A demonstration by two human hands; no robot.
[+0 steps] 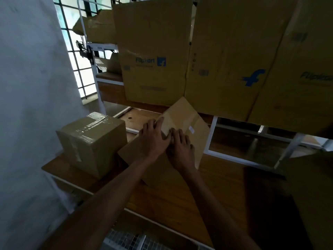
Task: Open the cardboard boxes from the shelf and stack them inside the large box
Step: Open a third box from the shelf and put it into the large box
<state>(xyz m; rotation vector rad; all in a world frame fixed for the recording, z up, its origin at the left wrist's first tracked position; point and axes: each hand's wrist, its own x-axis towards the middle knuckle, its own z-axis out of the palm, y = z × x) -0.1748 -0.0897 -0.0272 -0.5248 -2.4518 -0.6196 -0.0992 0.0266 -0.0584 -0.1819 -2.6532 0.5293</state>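
A plain brown cardboard box [187, 116] lies tilted on the wooden shelf board [225, 186], one corner raised toward the back. My left hand [154, 138] rests across its near upper edge with fingers spread over the cardboard. Right beside it, my right hand [181, 149] presses on the same box with its fingers curled at the seam. The two hands touch each other. A small white label shows on the box's right face. To the left stands a sealed box [91, 141] closed with clear tape, upright and apart from my hands.
Large Flipkart-printed cartons [153, 51] [234, 60] stand on the shelf above and behind. A dark cardboard wall [313, 195] rises at the right edge. White metal shelf frame [210, 139], a barred window [79, 69] and a pale wall [27, 105] lie to the left.
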